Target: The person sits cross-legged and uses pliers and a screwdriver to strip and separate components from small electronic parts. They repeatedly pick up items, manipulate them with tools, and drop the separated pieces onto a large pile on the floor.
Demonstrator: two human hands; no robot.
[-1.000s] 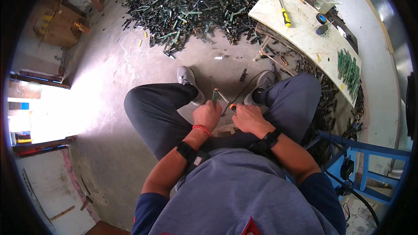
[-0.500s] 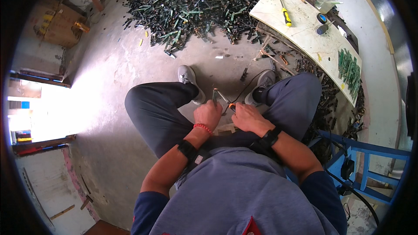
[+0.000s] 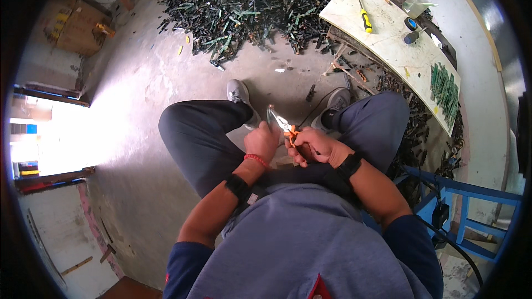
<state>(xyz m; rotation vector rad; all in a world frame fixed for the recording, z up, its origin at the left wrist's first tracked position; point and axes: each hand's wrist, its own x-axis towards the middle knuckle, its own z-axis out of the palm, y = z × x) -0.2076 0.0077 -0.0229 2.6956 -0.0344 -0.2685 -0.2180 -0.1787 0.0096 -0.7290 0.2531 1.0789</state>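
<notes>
Between my knees, my left hand (image 3: pixel 262 143) is closed around a narrow strip (image 3: pixel 270 114) that looks like a small circuit board, its end standing up past my fingers. In my right hand (image 3: pixel 314 145) is a pair of pliers (image 3: pixel 291 133) with orange and black handles. The pliers' metal jaws point up and left, with their tip close beside the strip's upper end. Whether the jaws touch the strip I cannot tell. Part of the strip is hidden inside my left fist.
A large heap of dark and green strips (image 3: pixel 244 11) covers the floor ahead. At right, a pale board (image 3: pixel 382 33) bears a yellow screwdriver (image 3: pixel 366 21), a roll of tape (image 3: pixel 410 23) and a green strip pile (image 3: pixel 443 91). A blue stool (image 3: pixel 471 191) stands at lower right.
My right hand has turned so the pliers' orange handles now show, with its fingers looser around them. The jaws have shifted slightly, and my left hand has moved a little up and left.
</notes>
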